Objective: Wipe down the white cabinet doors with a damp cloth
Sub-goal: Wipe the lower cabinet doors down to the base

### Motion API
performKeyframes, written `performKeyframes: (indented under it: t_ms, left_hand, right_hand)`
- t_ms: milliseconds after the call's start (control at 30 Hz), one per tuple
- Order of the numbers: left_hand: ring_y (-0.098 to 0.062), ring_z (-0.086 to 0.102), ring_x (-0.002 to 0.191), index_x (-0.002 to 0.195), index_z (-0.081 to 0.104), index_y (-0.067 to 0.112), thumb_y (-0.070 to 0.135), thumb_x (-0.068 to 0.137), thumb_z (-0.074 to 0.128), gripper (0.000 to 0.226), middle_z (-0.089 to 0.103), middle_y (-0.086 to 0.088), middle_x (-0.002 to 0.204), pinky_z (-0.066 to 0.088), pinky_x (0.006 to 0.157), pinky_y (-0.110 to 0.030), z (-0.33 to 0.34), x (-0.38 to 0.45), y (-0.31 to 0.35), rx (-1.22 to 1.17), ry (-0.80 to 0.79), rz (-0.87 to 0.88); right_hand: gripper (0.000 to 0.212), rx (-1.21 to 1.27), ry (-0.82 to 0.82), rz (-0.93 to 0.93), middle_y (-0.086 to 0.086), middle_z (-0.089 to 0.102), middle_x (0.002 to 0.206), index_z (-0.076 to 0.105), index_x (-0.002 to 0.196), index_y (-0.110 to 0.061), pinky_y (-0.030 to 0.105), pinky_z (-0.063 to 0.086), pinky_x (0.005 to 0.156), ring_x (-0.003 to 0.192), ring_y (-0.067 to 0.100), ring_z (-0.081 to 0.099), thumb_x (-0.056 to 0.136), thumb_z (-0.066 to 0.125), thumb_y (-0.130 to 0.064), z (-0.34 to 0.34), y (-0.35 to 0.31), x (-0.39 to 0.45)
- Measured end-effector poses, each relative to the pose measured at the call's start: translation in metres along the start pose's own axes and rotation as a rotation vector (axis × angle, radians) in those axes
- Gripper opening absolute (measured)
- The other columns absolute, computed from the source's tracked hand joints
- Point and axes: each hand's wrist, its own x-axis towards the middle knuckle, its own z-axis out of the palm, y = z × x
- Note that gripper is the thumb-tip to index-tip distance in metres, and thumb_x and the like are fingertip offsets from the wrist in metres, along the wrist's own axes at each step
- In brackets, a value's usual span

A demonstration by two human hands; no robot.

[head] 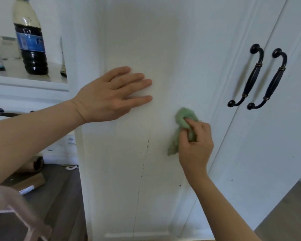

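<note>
— White cabinet door (pixel 163 40), upright, dark specks strung below and left of the cloth?
— Yes. Left hand (pixel 111 94) flat, fingers straight, bracing. Right hand (pixel 195 143) nearer the specks, clamped on bunched green cloth (pixel 182 122).

a white shelf (pixel 16 73) at upper left carries a plastic bottle (pixel 30 40) standing upright, dark liquid filling its lower part, a blue label around its middle. a second, narrow item stands at the shelf's right edge, mostly hidden. lower left, a dark wood floor (pixel 63 188) bears a brown cardboard box (pixel 30 183), a scrap of pale paper (pixel 70 167) and a blurred pink plastic frame (pixel 16 218).
</note>
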Motion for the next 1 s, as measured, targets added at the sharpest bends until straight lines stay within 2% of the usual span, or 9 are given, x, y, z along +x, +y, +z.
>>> performKeyframes:
  t_ms: [67, 167, 233, 467, 600, 667, 733, 900, 1000]
  left_hand:
    - [-0.034, 0.049, 0.137, 0.14, 0.061, 0.015, 0.011, 0.094, 0.056, 0.046, 0.051, -0.015, 0.15, 0.038, 0.115, -0.051, 0.001, -0.002, 0.0, -0.015, 0.017, -0.009]
    - [-0.034, 0.054, 0.135, 0.135, 0.064, 0.012, 0.009, 0.094, 0.056, 0.042, 0.053, -0.015, 0.148, 0.041, 0.113, -0.051, 0.0, -0.003, 0.0, -0.02, 0.034, -0.023]
    - [-0.034, 0.055, 0.133, 0.132, 0.066, 0.01, 0.009, 0.094, 0.056, 0.04, 0.055, -0.014, 0.147, 0.042, 0.112, -0.05, -0.001, -0.002, 0.002, -0.025, 0.05, -0.029]
    - [-0.034, 0.057, 0.132, 0.128, 0.069, 0.01, 0.007, 0.096, 0.053, 0.036, 0.057, -0.014, 0.145, 0.043, 0.112, -0.049, 0.001, -0.003, 0.003, -0.058, 0.074, -0.041]
    - [-0.032, 0.057, 0.132, 0.127, 0.07, 0.01, 0.007, 0.1, 0.048, 0.034, 0.058, -0.013, 0.144, 0.043, 0.112, -0.048, 0.001, -0.004, 0.003, -0.072, 0.092, -0.047]
    - [-0.032, 0.057, 0.131, 0.125, 0.071, 0.01, 0.007, 0.1, 0.049, 0.033, 0.058, -0.012, 0.143, 0.044, 0.111, -0.047, 0.001, -0.003, 0.003, -0.074, 0.102, -0.045]
    - [-0.032, 0.058, 0.13, 0.124, 0.071, 0.01, 0.006, 0.099, 0.049, 0.033, 0.059, -0.012, 0.143, 0.045, 0.11, -0.047, 0.002, -0.003, 0.004, -0.079, 0.116, -0.051]
    - [-0.031, 0.06, 0.129, 0.12, 0.073, 0.01, 0.006, 0.101, 0.049, 0.032, 0.061, -0.012, 0.14, 0.046, 0.109, -0.046, 0.003, -0.002, 0.005, -0.114, 0.151, -0.065]
    - [-0.031, 0.059, 0.129, 0.12, 0.073, 0.011, 0.006, 0.102, 0.044, 0.034, 0.061, -0.012, 0.14, 0.046, 0.11, -0.046, 0.004, -0.004, 0.004, -0.123, 0.159, -0.071]
  right_hand:
    - [0.027, -0.107, -0.057, -0.174, 0.001, 0.06, 0.096, 0.075, 0.103, -0.013, 0.017, 0.047, 0.071, 0.082, 0.012, 0.058, 0.082, 0.063, 0.0, 0.014, 0.002, -0.021]
    - [0.022, -0.273, -0.535, -0.655, -0.001, 0.063, 0.089, 0.075, 0.092, -0.02, 0.03, 0.052, 0.058, 0.076, 0.02, 0.058, 0.076, 0.068, -0.007, 0.025, 0.031, -0.087]
    - [0.022, -0.314, -0.68, -0.723, -0.002, 0.062, 0.087, 0.074, 0.09, -0.022, 0.031, 0.05, 0.051, 0.073, 0.021, 0.058, 0.074, 0.07, -0.009, 0.025, 0.034, -0.091]
    - [0.032, 0.021, 0.072, -0.057, 0.005, 0.057, 0.097, 0.073, 0.109, -0.009, 0.015, 0.046, 0.075, 0.084, 0.012, 0.057, 0.082, 0.063, 0.005, 0.035, -0.026, -0.003]
    - [0.027, -0.259, -0.494, -0.735, 0.004, 0.064, 0.092, 0.074, 0.097, -0.019, 0.032, 0.052, 0.06, 0.079, 0.024, 0.056, 0.078, 0.067, -0.001, 0.049, 0.008, -0.08]
    - [0.022, -0.328, -0.738, -0.837, 0.0, 0.062, 0.088, 0.071, 0.091, -0.02, 0.033, 0.048, 0.05, 0.075, 0.021, 0.05, 0.078, 0.063, -0.004, 0.048, 0.015, -0.095]
    - [0.021, -0.263, -0.642, -0.769, 0.002, 0.062, 0.087, 0.073, 0.091, -0.019, 0.032, 0.049, 0.054, 0.076, 0.022, 0.054, 0.079, 0.061, -0.007, 0.051, 0.001, -0.078]
    - [0.033, 0.043, 0.047, -0.125, 0.006, 0.057, 0.097, 0.074, 0.109, -0.008, 0.018, 0.047, 0.073, 0.085, 0.016, 0.057, 0.081, 0.062, 0.006, 0.065, -0.054, -0.017]
    - [0.028, -0.132, -0.271, -0.486, 0.006, 0.062, 0.096, 0.075, 0.103, -0.015, 0.029, 0.051, 0.072, 0.087, 0.022, 0.055, 0.082, 0.062, -0.002, 0.081, -0.035, -0.077]
